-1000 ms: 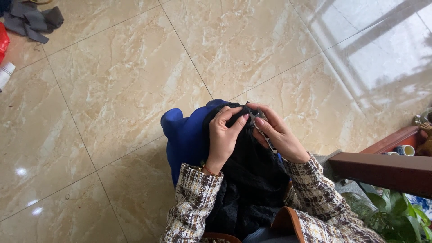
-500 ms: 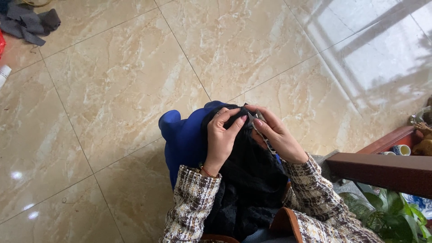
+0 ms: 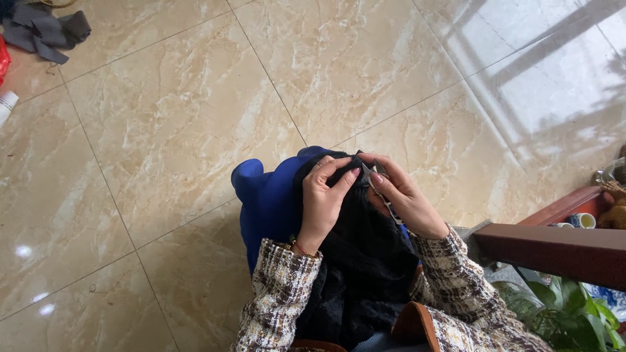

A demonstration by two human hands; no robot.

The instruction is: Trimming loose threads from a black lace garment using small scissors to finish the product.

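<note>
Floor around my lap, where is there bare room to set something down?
Bare tile floor lies ahead and left, between the blue fabric and grey cloth. The right is crowded: wooden rail, plant.

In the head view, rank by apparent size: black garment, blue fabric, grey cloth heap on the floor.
1. black garment
2. blue fabric, partly hidden under it, so unsure
3. grey cloth heap, farther away, cut off by the frame
</note>
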